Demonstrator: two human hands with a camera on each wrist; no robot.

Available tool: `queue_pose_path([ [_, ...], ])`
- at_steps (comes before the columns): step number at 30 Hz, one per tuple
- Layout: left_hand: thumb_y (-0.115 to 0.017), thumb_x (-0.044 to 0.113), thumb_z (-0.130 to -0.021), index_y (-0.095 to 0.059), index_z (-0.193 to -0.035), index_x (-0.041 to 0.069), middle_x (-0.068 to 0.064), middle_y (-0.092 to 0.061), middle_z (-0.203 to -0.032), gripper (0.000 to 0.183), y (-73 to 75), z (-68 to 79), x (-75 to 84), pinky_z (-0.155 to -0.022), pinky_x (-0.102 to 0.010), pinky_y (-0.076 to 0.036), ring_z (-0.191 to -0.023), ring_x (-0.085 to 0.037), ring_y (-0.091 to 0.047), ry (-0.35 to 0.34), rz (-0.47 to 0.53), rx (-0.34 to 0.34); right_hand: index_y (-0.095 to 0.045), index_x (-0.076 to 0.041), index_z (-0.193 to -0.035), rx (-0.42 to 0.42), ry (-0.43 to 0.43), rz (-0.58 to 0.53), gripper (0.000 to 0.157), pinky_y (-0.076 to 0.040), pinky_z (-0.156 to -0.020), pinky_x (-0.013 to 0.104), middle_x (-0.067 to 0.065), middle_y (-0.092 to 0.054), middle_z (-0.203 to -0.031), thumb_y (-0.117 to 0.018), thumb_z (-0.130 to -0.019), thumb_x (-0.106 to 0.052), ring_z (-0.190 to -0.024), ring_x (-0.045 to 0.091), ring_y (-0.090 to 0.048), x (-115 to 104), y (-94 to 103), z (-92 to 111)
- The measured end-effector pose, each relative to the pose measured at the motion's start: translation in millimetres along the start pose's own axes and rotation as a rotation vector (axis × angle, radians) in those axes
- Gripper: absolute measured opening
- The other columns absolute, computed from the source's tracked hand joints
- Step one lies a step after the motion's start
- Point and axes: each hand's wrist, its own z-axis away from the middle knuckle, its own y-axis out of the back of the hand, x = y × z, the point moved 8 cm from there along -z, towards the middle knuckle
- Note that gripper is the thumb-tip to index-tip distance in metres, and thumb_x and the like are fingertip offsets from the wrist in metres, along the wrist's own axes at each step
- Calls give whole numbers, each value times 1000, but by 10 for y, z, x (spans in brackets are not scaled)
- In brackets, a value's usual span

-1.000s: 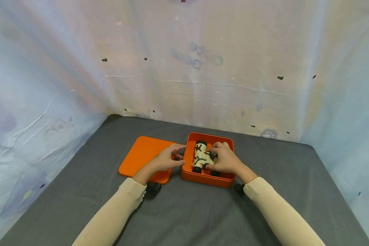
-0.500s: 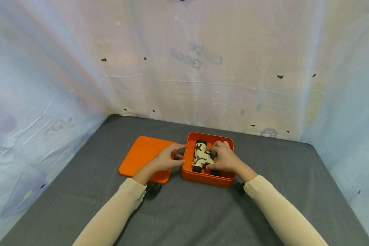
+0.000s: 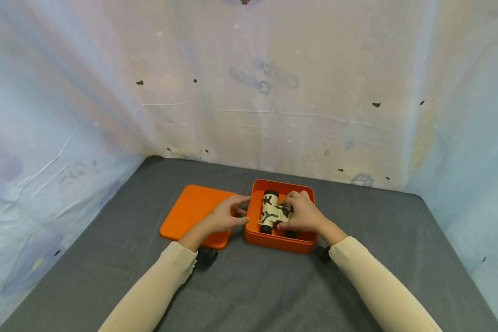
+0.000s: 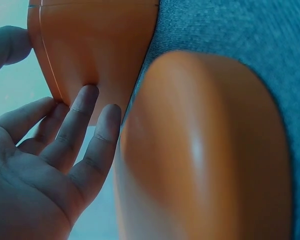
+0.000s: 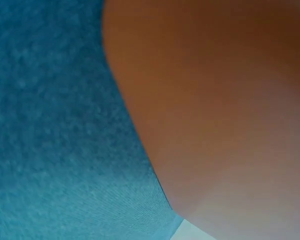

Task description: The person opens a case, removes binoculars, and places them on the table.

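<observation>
An orange-red open box (image 3: pixel 280 242) stands on the grey cloth. Inside it lie camouflage-patterned binoculars (image 3: pixel 269 212) with black ends. My right hand (image 3: pixel 300 213) reaches over the box's right side and grips the right barrel, its thumb near the front and fingers at the back. That hand hides much of the right barrel. At the box's left wall, my left hand (image 3: pixel 224 216) rests its spread, extended fingers. In the left wrist view, fingertips of the left hand (image 4: pixel 55 155) touch the outer wall of the box (image 4: pixel 100 45). Only the box's blurred wall (image 5: pixel 210 110) fills the right wrist view.
An orange lid (image 3: pixel 191 210) lies flat left of the box, partly under the left forearm and hand. The grey cloth-covered table (image 3: pixel 249 290) extends around both. A pale printed curtain (image 3: pixel 315 92) hangs behind and at the sides.
</observation>
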Motion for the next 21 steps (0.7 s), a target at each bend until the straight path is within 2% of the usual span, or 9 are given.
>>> queue_pose_path([
  [10, -69, 15, -89, -42, -147, 11, -7, -39, -150, 64, 7, 3, -25, -86, -36, -54, -111, -23, -62, 20, -3, 18, -68, -12, -119, -13, 6, 1, 62, -41, -79, 39, 9, -62, -120, -87, -66, -39, -100, 25, -43, -11, 62, 42],
  [16, -70, 14, -88, -43, -146, 11, -7, -41, -148, 64, 7, -1, -27, -86, -36, -53, -108, -22, -62, 27, -10, 33, -65, -12, -125, -46, -7, -37, 64, -48, -90, 46, 9, -58, -126, -86, -69, -37, -111, 29, -50, -21, 86, 71],
  [21, -70, 15, -88, -42, -147, 11, -8, -40, -149, 65, -1, 1, -24, -87, -36, -53, -109, -22, -62, 31, 13, 28, -64, -13, -126, -61, -18, -56, 64, -53, -82, 42, 8, -56, -123, -85, -70, -36, -99, 22, -59, -41, 119, 81],
])
